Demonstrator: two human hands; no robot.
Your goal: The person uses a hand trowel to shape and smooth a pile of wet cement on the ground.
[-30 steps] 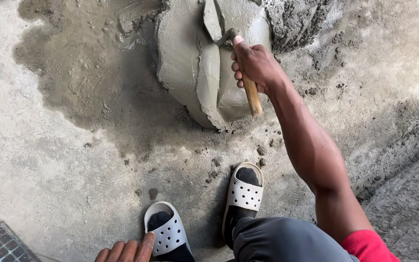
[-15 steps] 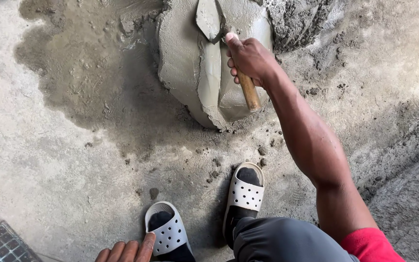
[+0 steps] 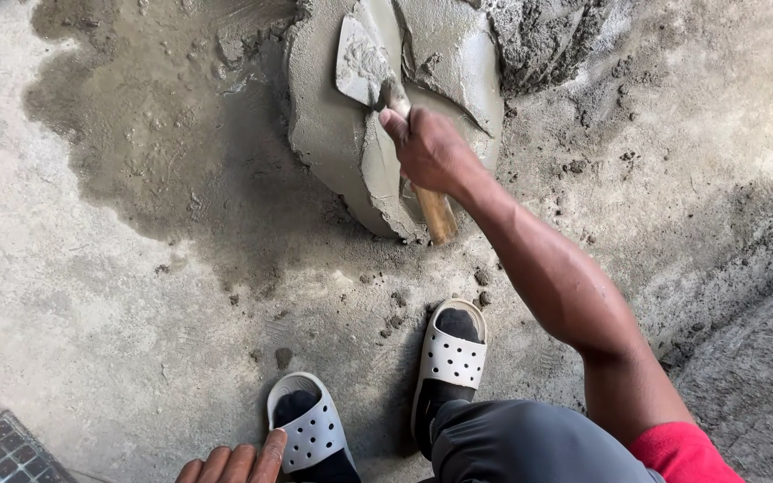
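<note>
Right hand (image 3: 429,150) gripping trowel (image 3: 364,63) in smoothed wet mortar (image 3: 333,134); dry mix (image 3: 539,36) left unblended; left hand (image 3: 234,463) empty, resting.

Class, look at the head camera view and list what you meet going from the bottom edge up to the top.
Left hand at the bottom edge → white perforated sandal → wooden handle end → right hand gripping the handle → trowel blade on the wet mortar mound.

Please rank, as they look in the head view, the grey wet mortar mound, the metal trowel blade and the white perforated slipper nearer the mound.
1. Grey wet mortar mound, clearly largest.
2. White perforated slipper and metal trowel blade: alike; slipper nearer the camera, so unranked.
</note>
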